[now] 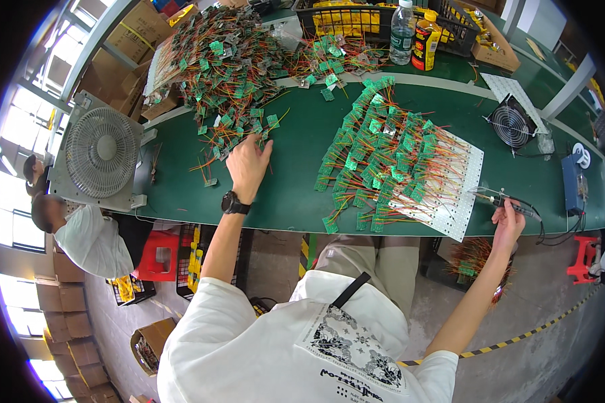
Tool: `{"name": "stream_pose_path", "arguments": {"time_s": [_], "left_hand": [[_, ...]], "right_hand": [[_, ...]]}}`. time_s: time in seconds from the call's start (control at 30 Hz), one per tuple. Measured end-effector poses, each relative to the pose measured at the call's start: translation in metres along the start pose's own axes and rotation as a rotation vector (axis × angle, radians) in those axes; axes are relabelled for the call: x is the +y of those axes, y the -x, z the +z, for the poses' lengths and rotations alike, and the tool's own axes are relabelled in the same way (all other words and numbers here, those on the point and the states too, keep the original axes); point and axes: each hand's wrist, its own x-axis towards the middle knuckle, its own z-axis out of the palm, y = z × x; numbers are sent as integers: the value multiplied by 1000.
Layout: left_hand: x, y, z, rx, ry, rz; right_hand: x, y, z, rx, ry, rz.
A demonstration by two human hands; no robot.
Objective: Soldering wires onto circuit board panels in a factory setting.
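Bright windows (10,208) line the left side of the room, and a person (94,242) in a white top is near a red stool (158,254) there. Before me curves a green desk (296,181). At its far left rises a heap (232,74) of small green boards with red and yellow wires. My left grip (249,164), with a black watch (235,203) on the wrist, is at the near end of this heap, fingers bent down among the boards; I cannot tell whether they pinch one. More boards lie in slanting rows (370,154) at the middle of the desk, partly over a white perforated panel (467,168), their wires trailing mostly rightward. My right grip (509,225) is closed around a corded iron (501,200), its tip pointing left, close to the panel's right edge. To the left stands a large fan (104,151); at the right, a small black fan (511,124) and a blue box (573,185) with a white spool (581,156). Along the back, a clear bottle (402,40) and a yellow-capped bottle (425,43) stand just in front of a black crate (458,35) containing yellow packs.
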Motion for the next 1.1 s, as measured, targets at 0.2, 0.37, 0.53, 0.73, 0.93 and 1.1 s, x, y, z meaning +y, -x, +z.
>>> {"name": "stream_pose_path", "arguments": {"time_s": [0.2, 0.37, 0.53, 0.73, 0.93, 1.1], "left_hand": [[-14, -11, 26, 140, -58, 123], [-7, 6, 7, 187, 134, 228], [-7, 54, -21, 16, 208, 380], [-2, 64, -46, -200, 444, 375], [-1, 22, -53, -485, 561, 431], [8, 2, -43, -698, 495, 624]], "right_hand": [[1, -1, 3, 4, -15, -4], [2, 0, 0, 8, -3, -1], [0, 0, 3, 4, 6, -3], [4, -1, -3, -3, 16, -6], [2, -1, 0, 1, 9, -18], [1, -1, 1, 5, 18, -3]]}}
